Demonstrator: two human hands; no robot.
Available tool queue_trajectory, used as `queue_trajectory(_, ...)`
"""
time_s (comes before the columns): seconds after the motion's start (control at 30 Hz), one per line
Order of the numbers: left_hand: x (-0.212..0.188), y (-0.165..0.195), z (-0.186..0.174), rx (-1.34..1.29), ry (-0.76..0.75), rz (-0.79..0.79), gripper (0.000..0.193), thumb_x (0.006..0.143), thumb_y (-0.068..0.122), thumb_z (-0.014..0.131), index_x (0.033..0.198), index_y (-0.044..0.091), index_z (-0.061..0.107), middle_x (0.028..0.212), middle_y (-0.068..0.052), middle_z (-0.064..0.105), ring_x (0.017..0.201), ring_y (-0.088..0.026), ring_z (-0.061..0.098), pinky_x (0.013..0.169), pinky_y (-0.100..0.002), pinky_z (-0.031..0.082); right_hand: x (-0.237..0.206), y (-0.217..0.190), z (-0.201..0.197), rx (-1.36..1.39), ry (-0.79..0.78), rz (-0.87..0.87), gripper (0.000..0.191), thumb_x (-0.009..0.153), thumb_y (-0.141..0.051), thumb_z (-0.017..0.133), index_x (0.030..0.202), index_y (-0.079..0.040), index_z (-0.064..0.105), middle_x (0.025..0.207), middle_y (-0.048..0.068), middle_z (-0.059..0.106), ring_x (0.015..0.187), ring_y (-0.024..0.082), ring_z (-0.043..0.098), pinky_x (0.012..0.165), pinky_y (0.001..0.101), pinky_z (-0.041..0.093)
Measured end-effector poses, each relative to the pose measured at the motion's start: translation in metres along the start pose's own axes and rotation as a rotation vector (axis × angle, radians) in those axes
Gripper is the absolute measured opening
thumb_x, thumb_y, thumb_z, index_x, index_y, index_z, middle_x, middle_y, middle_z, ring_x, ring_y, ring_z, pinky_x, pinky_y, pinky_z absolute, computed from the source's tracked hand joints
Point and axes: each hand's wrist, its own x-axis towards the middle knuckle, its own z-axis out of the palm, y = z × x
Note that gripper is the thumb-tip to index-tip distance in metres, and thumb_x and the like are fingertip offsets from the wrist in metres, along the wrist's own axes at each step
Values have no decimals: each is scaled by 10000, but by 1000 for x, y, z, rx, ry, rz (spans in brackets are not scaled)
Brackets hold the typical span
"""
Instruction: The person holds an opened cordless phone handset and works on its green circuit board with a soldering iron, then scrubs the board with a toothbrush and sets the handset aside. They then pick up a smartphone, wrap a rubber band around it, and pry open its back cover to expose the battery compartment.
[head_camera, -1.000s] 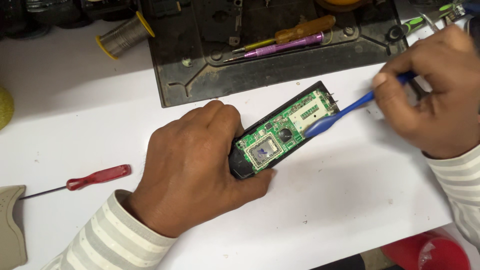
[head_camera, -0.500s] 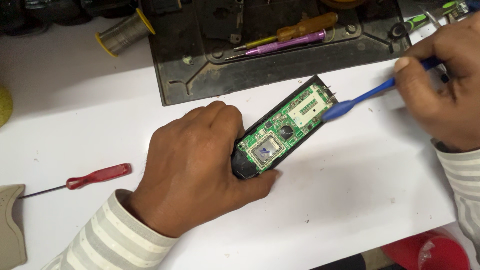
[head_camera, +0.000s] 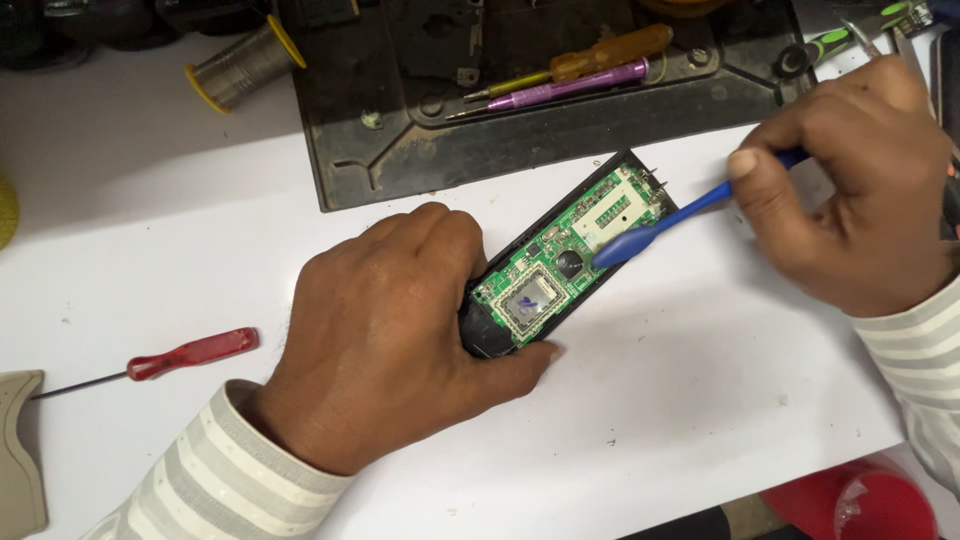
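On the white counter (head_camera: 700, 400), the left hand (head_camera: 390, 340) is clamping an opened handset (head_camera: 560, 265) while the right hand (head_camera: 850, 190), at three o'clock, is pinching a blue pry tool (head_camera: 650, 232) whose tip, slipping, could scratch the green circuit board (head_camera: 575, 250).

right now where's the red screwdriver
In the head view the red screwdriver lies on the white table at the left, just left of the left hand.

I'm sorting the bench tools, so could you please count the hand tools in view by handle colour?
Red: 1, the screwdriver on the white table.
Amber: 1, the screwdriver on the dark tray.
Purple: 1, the screwdriver beside it.
Blue: 1, the pry tool in the right hand, tip on the circuit board.
Green and black: 1, the tool at top right.
Total: 5
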Motion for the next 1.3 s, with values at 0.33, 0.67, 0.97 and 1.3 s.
queue_trajectory(0.33,-1,-3,2,5,16,19,554,614,420,942,740,53,546,624,-79,557,499,-230,548,411,-408,407,-11,20,-1,-63,-30,162,156,1089,-58,706,956,18,676,848,95,623,761,157,486,704,285,376)
queue_trajectory(0.67,-1,-2,2,-17,-42,-39,551,633,443,936,759,67,553,640,-62,563,513,-216,557,412,-403,403,-15,22,3,-14,4,234,145,1059,-26,707,932,17,653,809,91,574,729,158,512,667,280,395)
queue_trajectory(0.97,-2,1,2,-14,-30,-33,557,628,446,941,752,67,553,647,-64,566,521,-218,556,421,-402,407,-22,21,1,-122,58,77,121,1038,43,736,934,26,677,815,112,570,785,221,524,691,286,393)
queue_trajectory(1.3,-5,0,0,-8,-18,-23,551,612,430,941,764,57,566,642,-70,572,512,-226,563,420,-407,413,-3,6,0,-18,31,-9,130,997,-71,724,888,-10,688,762,93,619,787,221,496,771,364,410)
